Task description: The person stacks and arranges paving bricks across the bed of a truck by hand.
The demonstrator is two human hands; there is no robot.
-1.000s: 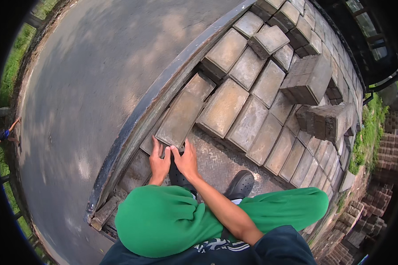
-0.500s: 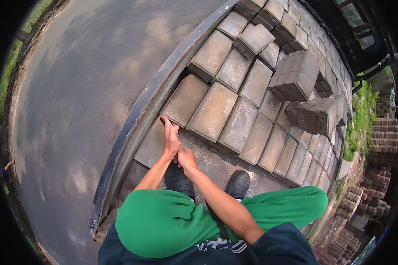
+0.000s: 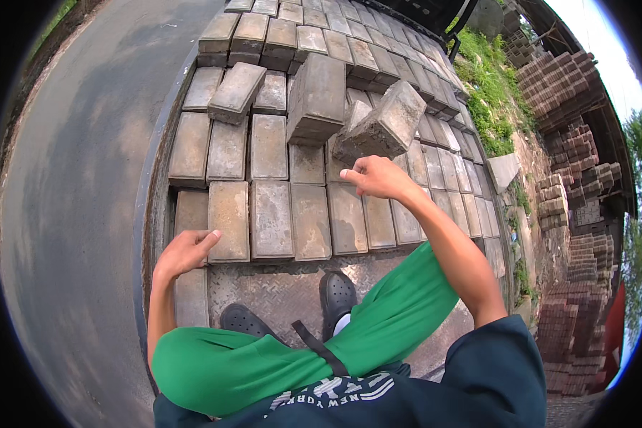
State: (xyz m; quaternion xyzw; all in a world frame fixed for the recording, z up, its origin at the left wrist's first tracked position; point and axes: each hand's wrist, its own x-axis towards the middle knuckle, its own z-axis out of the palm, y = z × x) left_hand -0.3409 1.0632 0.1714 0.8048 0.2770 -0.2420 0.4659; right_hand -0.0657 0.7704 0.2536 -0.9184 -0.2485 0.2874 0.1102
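Note:
Beside the front-left concrete paving block [image 3: 228,221], my left hand [image 3: 185,254] hovers with its thumb apart and its fingers loosely bent. Nothing shows in it. My right hand [image 3: 378,177] is raised over the front row, its fingers loosely curled and partly hidden, with no object visible in it. Just beyond it lies a tilted concrete block [image 3: 386,123], resting on other blocks. Another large block [image 3: 317,100] sits on top of the layer to the left of that one. A smaller loose block [image 3: 237,93] lies askew farther left.
Rows of blocks cover the truck bed, whose metal side wall [image 3: 148,178] runs along the left. My dark clogs [image 3: 337,293] stand on the patterned metal floor [image 3: 285,282]. A paved road [image 3: 64,214] lies left; stacked reddish blocks [image 3: 574,307] stand right.
My hands were together at the bed's left edge; now they are apart, the right one moved right and forward. The view has turned right, and my right leg has shifted.

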